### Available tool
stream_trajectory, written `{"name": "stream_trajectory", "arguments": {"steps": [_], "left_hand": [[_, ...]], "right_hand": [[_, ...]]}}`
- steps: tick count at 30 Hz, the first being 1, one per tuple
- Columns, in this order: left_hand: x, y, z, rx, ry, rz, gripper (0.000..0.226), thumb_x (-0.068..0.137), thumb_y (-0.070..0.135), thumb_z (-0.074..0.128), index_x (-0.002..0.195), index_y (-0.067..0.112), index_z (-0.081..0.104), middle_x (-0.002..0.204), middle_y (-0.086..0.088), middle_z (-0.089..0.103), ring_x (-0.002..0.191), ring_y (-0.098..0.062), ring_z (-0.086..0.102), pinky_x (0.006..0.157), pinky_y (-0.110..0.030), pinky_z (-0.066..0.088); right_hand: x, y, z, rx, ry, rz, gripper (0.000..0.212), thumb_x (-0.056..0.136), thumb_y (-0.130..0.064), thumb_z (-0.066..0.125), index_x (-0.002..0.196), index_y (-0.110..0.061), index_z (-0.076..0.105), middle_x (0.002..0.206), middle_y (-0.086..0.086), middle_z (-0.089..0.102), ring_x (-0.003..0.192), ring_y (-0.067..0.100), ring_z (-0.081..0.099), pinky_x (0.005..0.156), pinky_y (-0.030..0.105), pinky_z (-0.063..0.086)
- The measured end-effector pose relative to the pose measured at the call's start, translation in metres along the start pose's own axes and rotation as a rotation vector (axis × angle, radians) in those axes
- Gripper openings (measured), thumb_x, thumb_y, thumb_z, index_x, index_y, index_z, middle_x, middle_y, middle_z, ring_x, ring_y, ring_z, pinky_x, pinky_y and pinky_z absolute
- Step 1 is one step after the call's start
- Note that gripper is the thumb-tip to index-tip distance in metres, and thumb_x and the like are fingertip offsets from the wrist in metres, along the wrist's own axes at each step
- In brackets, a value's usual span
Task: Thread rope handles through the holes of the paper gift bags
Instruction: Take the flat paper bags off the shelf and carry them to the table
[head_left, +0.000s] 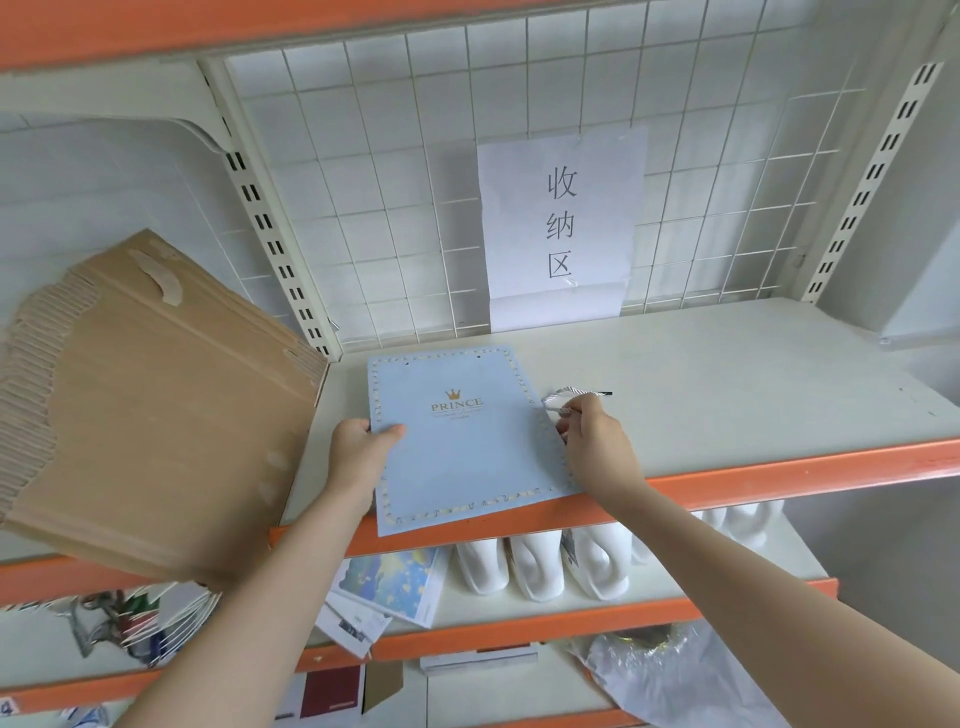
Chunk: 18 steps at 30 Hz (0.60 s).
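A flat light-blue paper gift bag (467, 447) printed with a gold crown and "PRINCE" lies on the white shelf (727, 384), its near end over the orange front rail. Two small holes show near its far edge. My left hand (358, 457) grips the bag's left edge, thumb on top. My right hand (597, 441) rests at the bag's right edge and pinches a white striped rope handle (563, 399) with a dark tip pointing right.
A torn cardboard box flap (156, 405) leans at the left of the shelf. A wire grid with a paper sign (561, 223) backs the shelf. White moulded items (535, 566), printed cards and a plastic bag sit on lower shelves.
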<state>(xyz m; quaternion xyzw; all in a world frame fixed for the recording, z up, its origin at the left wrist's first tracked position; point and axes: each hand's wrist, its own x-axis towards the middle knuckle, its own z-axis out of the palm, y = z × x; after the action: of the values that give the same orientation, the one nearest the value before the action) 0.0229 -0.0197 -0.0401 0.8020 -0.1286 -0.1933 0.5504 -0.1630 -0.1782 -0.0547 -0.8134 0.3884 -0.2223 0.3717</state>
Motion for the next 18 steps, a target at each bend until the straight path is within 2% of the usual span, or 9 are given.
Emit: {"name": "stream_trajectory", "arguments": {"steps": [3, 9, 13, 18], "left_hand": [[-0.012, 0.010, -0.001, -0.041, -0.022, 0.021, 0.014, 0.094, 0.009, 0.055, 0.095, -0.004, 0.060, 0.082, -0.011, 0.062, 0.078, -0.029, 0.062, 0.067, -0.031, 0.048], [-0.040, 0.028, 0.004, -0.205, -0.136, 0.065, 0.011, 0.097, 0.006, 0.049, 0.106, 0.001, 0.052, 0.093, -0.007, 0.063, 0.078, -0.021, 0.061, 0.063, -0.031, 0.047], [-0.055, 0.034, 0.009, -0.279, -0.219, 0.077, 0.011, 0.096, 0.003, 0.048, 0.105, 0.004, 0.055, 0.097, -0.006, 0.066, 0.082, -0.020, 0.064, 0.064, -0.031, 0.048], [-0.060, 0.037, 0.013, -0.302, -0.330, 0.080, 0.014, 0.096, 0.003, 0.048, 0.108, 0.005, 0.056, 0.103, -0.010, 0.068, 0.088, -0.026, 0.066, 0.068, -0.035, 0.050]], "right_hand": [[-0.001, -0.001, -0.005, 0.166, 0.037, 0.039, 0.019, 0.097, -0.009, 0.027, 0.103, -0.013, 0.044, 0.085, 0.000, 0.062, 0.090, 0.028, 0.057, 0.076, 0.036, 0.044], [-0.011, -0.003, -0.029, 0.285, 0.116, 0.026, 0.016, 0.099, -0.010, 0.029, 0.102, -0.016, 0.044, 0.082, -0.002, 0.059, 0.075, 0.019, 0.052, 0.060, 0.029, 0.040], [-0.022, -0.007, -0.050, 0.320, 0.189, 0.023, 0.012, 0.099, -0.013, 0.035, 0.099, -0.014, 0.047, 0.080, -0.010, 0.053, 0.069, 0.004, 0.047, 0.051, 0.010, 0.036], [-0.045, -0.010, -0.069, 0.351, 0.278, 0.037, 0.017, 0.098, -0.025, 0.043, 0.092, -0.011, 0.050, 0.075, -0.006, 0.049, 0.066, 0.007, 0.044, 0.052, 0.012, 0.035]]}}
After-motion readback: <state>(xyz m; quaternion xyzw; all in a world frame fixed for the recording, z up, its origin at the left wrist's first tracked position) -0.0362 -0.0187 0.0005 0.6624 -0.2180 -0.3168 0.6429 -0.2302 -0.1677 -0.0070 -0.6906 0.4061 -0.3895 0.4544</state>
